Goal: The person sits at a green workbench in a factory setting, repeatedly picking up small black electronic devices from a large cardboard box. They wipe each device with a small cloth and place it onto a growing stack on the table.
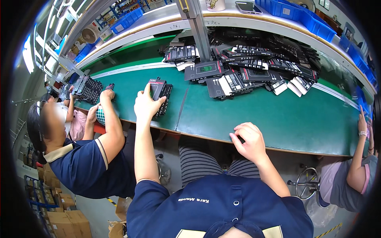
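Observation:
My left hand (147,104) reaches onto a small stack at the left-middle of the green table. It grips the near end of the top flat black box (157,88), index finger stretched along it and thumb at its right side. More black boxes (166,99) in that stack show beneath and to the right. Over the table's near edge, my right hand (251,139) hangs empty with loosely bent fingers and the thumb apart. A large jumbled pile of flat black boxes (254,63) lies at the back right, some with white flaps showing.
A metal post (197,35) rises behind the table, under a shelf with blue bins (283,10), a phone (249,7) and a cup (215,4). At my left a co-worker (87,162) handles items near another stack (87,89); another person (349,174) sits far right.

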A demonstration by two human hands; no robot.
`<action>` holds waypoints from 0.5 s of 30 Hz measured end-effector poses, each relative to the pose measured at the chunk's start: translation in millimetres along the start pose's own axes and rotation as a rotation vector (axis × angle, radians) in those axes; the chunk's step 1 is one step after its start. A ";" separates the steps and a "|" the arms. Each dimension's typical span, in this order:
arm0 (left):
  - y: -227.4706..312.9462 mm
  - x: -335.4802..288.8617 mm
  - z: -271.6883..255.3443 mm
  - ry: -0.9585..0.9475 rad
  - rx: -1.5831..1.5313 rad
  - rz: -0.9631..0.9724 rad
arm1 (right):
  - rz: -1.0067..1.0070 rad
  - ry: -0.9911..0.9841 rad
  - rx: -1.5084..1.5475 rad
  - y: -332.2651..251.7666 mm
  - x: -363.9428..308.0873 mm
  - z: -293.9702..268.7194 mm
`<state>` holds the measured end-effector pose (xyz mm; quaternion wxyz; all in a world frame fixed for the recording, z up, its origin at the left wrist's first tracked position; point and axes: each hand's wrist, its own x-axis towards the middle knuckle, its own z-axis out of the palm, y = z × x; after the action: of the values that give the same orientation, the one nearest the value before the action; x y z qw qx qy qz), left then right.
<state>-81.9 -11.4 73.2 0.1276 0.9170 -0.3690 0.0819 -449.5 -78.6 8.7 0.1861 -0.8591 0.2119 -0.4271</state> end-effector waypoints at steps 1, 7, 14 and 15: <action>2.7 1.5 1.9 0.050 0.017 0.014 | -0.001 0.001 0.004 0.6 -0.7 -0.1; 11.1 2.4 -0.3 -0.033 0.007 -0.020 | 0.000 0.021 0.018 2.5 -1.8 -0.4; -4.8 3.3 0.7 -0.139 0.065 0.010 | 0.013 0.040 0.025 0.7 -0.9 -1.0; -8.0 6.9 3.5 -0.161 0.071 0.022 | 0.011 0.037 0.021 0.2 -0.9 -1.3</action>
<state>-71.2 -11.4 70.1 0.0639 0.9204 -0.3850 0.0224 -451.1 -78.5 8.8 0.1934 -0.8480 0.2153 -0.4440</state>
